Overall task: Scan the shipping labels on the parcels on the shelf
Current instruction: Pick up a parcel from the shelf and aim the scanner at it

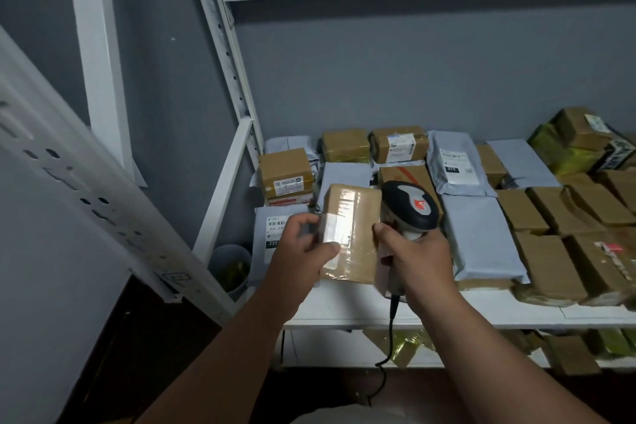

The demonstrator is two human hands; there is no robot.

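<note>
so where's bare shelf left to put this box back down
The one bare patch is the white front strip of the shelf, below the held box and left of the brown boxes at the front right. Behind it, grey mailers and boxes pack the shelf back to the wall.

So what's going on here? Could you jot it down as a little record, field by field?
place: white metal shelf against a grey wall
left hand: holds a taped brown box lifted above the shelf
right hand: grips a corded handheld scanner, its head close beside the box
box label: pale patch under shiny tape, too glared to read
on the shelf: brown cartons and grey mailer bags, some with labels facing up
below left: small grey bin
lower shelf: more parcels, partly hidden
</note>
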